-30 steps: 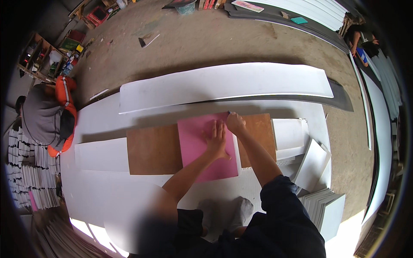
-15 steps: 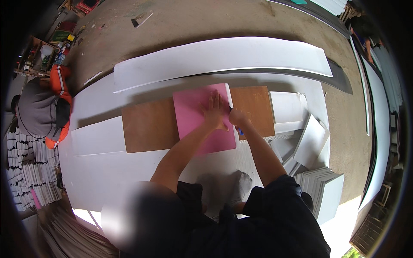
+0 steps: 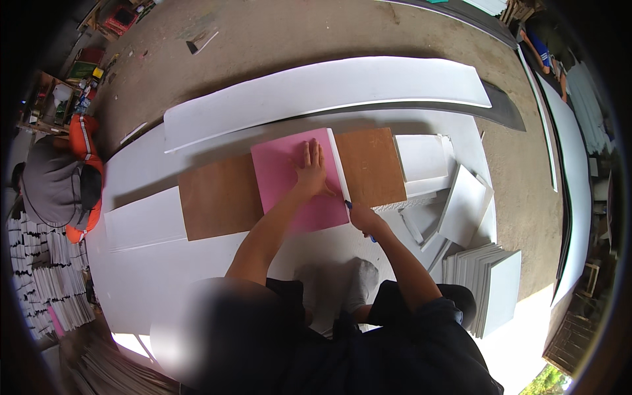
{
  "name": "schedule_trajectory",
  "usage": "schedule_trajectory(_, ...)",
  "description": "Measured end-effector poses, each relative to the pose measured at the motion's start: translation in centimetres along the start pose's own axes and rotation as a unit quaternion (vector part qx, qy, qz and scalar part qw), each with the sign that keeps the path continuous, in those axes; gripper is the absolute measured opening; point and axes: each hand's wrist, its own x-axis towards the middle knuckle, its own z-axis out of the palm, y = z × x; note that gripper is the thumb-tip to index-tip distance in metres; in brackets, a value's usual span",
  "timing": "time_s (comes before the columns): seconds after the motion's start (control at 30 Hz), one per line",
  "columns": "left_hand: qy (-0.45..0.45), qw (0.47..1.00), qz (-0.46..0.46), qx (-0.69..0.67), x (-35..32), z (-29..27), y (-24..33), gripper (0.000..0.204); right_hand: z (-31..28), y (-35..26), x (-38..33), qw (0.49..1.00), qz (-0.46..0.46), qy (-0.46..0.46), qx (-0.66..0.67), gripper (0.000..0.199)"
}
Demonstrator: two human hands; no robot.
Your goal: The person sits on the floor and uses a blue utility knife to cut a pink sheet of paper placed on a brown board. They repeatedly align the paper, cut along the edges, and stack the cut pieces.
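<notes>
Bracing a pink sheet (image 3: 280,171) under one spread palm, the worker has a slim blue tool (image 3: 349,205) at its near right corner.

The left hand (image 3: 309,175) lies flat on the sheet, fingers wide; the right hand (image 3: 363,217) is closed around the tool, whose tip is too small to make out from here. A narrow white strip (image 3: 339,164) runs along the sheet's right edge, and the sheet itself lies across a brown board (image 3: 220,201) that shows on both sides. Beyond it stretches a long white panel (image 3: 329,85); over to the right, a stack of pale panels (image 3: 497,293) leans. Off left, somebody in grey and orange (image 3: 52,181) is bent over.
</notes>
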Motion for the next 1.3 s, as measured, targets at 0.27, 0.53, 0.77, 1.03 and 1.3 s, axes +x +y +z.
schedule_trajectory(0.27, -0.012, 1.0, 0.001, -0.027, -0.7, -0.2, 0.1, 0.137, -6.3, -7.4, 8.4, 0.95, -0.108, 0.278, -0.098, 0.029)
schedule_trajectory(0.53, -0.04, 0.997, -0.002, -0.06, -0.5, -0.1, -0.5, 0.139, -6.9, -10.5, 12.0, 0.951, -0.1, 0.258, -0.142, 0.028)
schedule_trajectory(0.77, -0.057, 0.997, -0.003, -0.056, -0.4, -0.5, -0.3, 0.139, -7.2, -11.0, 12.1, 0.955, -0.076, 0.24, -0.155, 0.028)
schedule_trajectory(1.03, -0.072, 0.997, -0.01, -0.041, -0.7, -1.2, -0.2, 0.138, -9.4, -13.6, 13.7, 0.971, -0.025, 0.124, -0.201, 0.031)
schedule_trajectory(1.3, -0.092, 0.995, -0.028, -0.028, -0.3, -0.8, 0.0, 0.138, -7.4, -10.9, 13.2, 0.965, 0.026, 0.032, -0.259, 0.019)
